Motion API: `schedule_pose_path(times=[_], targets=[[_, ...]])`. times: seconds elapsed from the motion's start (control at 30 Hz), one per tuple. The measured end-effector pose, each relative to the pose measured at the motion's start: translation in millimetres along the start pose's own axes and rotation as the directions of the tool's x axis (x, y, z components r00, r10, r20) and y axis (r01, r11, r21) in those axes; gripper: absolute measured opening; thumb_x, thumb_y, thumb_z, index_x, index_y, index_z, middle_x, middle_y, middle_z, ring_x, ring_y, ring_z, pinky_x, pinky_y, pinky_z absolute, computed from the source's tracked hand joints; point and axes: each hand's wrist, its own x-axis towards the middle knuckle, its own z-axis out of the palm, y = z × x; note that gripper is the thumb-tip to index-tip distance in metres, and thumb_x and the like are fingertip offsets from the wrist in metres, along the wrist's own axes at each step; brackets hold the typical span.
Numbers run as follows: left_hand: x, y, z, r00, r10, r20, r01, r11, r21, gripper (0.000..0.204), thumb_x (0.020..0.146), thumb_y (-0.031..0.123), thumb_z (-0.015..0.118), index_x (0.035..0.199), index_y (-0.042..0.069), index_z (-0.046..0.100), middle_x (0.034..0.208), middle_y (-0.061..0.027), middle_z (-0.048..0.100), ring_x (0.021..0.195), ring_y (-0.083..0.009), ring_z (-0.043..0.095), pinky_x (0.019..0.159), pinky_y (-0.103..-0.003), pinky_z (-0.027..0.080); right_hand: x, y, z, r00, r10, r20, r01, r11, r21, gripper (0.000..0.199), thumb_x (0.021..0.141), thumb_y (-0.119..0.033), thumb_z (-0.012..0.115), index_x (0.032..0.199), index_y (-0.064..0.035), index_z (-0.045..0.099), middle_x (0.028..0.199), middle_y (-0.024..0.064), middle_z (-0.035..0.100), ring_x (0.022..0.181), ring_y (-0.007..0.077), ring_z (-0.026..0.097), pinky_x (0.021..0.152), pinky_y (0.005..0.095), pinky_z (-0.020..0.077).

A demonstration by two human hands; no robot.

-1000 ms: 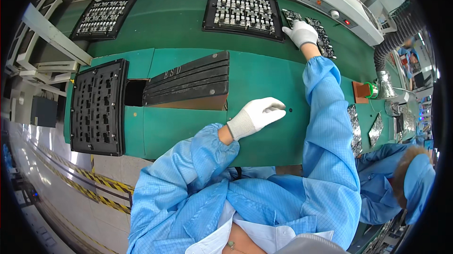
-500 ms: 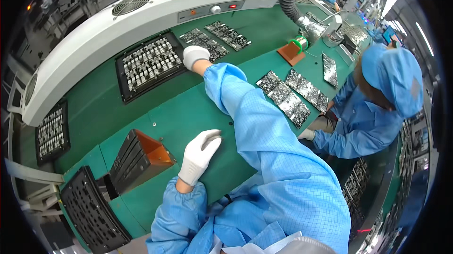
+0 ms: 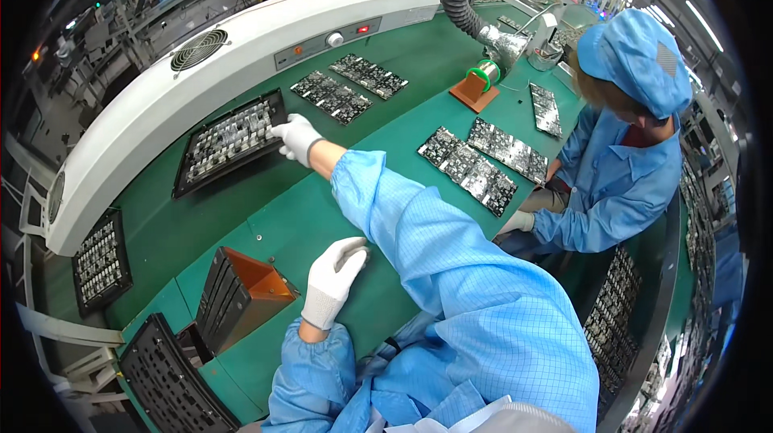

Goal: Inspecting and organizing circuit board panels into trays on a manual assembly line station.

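My right hand [image 3: 298, 140], in a white glove, reaches across the bench and grips the right edge of a black tray [image 3: 183, 183] filled with rows of pale and dark components. The tray looks tilted. Part of its right edge is hidden behind my fingers. My left hand [image 3: 335, 278], also gloved in white, is over the green bench mat [image 3: 298, 224] with fingers loosely bent and the thumb apart, holding nothing. Close by it is a dark bin with an orange-brown inside [image 3: 256, 265]. Beyond my right hand lie two populated circuit boards [image 3: 330, 97] [image 3: 369, 76].
A white hood with fans [image 3: 241, 47] arches over the far side. Another loaded tray [image 3: 102, 260] sits at left, a black slotted plate [image 3: 173, 377] nearer. Rightward are a solder reel [image 3: 485, 72], several circuit boards [image 3: 467, 169] and a co-worker in blue [image 3: 612, 183].
My right hand has shifted onto the tray's right edge, and the tray has gone from flat to tilted. My left hand stays about where it was. The view has swung slightly.
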Motion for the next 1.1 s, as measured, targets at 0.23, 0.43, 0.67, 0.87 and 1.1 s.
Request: schedule_pose_path(times=[0.23, 0.43, 0.67, 0.87, 1.1], targets=[[1.8, 4.2, 0.2, 1.000, -0.004, 0.014, 0.004, 1.000, 0.007, 0.035, 0.103, 0.016, 0.062, 0.128, -0.009, 0.062, 0.111, -0.0152, 0.072, 0.100, -0.0205, 0.070, 0.091, -0.032, 0.056, -49.7, -26.4, 6.6, 0.979, 0.184, 0.083, -0.202, 0.887, 0.416, 0.018, 0.092, -0.014, 0.064, 0.104, -0.0047, 0.054, 0.087, 0.0151, 0.056, 0.056, 0.0185, 0.052, 0.036, 0.0282, 0.0318], [1.0, 9.7, 1.3, 1.000, 0.010, 0.017, -0.010, 1.000, 0.009, 0.035, 0.103, 0.013, 0.061, 0.129, -0.010, 0.061, 0.112, -0.0154, 0.072, 0.099, -0.0197, 0.070, 0.091, -0.032, 0.056, -122.8, -43.5, -38.6, 0.934, 0.140, 0.330, -0.332, 0.687, 0.647, 0.012, 0.097, -0.010, 0.057, 0.087, -0.0083, 0.049, 0.069, 0.0037, 0.045, 0.052, 0.0122, 0.044, 0.036, 0.0224, 0.0271], [-21.5, 53.0, 6.7, 0.982, 0.056, -0.182, -0.106, 0.954, -0.282, 0.050, 0.109, 0.029, 0.050, 0.131, -0.016, 0.054, 0.117, -0.0273, 0.068, 0.106, -0.0320, 0.070, 0.095, -0.040, 0.057, -228.1, -62.1, -100.9, 0.912, 0.054, 0.407, -0.268, 0.830, 0.490, 0.019, 0.098, -0.021, 0.060, 0.083, -0.0122, 0.052, 0.060, 0.0011, 0.045, 0.044, 0.0120, 0.040, 0.038, 0.0252, 0.0277], [-104.8, 102.2, 17.7, 0.974, 0.082, -0.210, -0.196, 0.767, -0.611, 0.051, 0.109, 0.024, 0.045, 0.136, -0.019, 0.043, 0.123, -0.0364, 0.058, 0.108, -0.0449, 0.065, 0.094, -0.051, 0.056, -297.3, -72.9, -136.1, 0.932, -0.011, 0.362, -0.208, 0.802, 0.560, 0.004, 0.094, -0.009, 0.059, 0.092, -0.0096, 0.056, 0.066, -0.0012, 0.042, 0.041, 0.0098, 0.030, 0.038, 0.0248, 0.0228], [-208.9, 79.9, -25.5, 0.512, 0.696, -0.503, -0.074, 0.620, 0.781, 0.079, 0.091, -0.001, 0.069, 0.159, 0.008, 0.030, 0.153, -0.0181, 0.048, 0.132, -0.0328, 0.054, 0.113, -0.054, 0.045, -343.2, -89.6, -121.7, 0.874, -0.124, 0.470, -0.049, 0.939, 0.339, 0.071, 0.084, -0.011, 0.062, 0.152, -0.0009, 0.043, 0.102, 0.0057, 0.063, 0.047, 0.0052, 0.042, 0.036, 0.0197, 0.0322]])
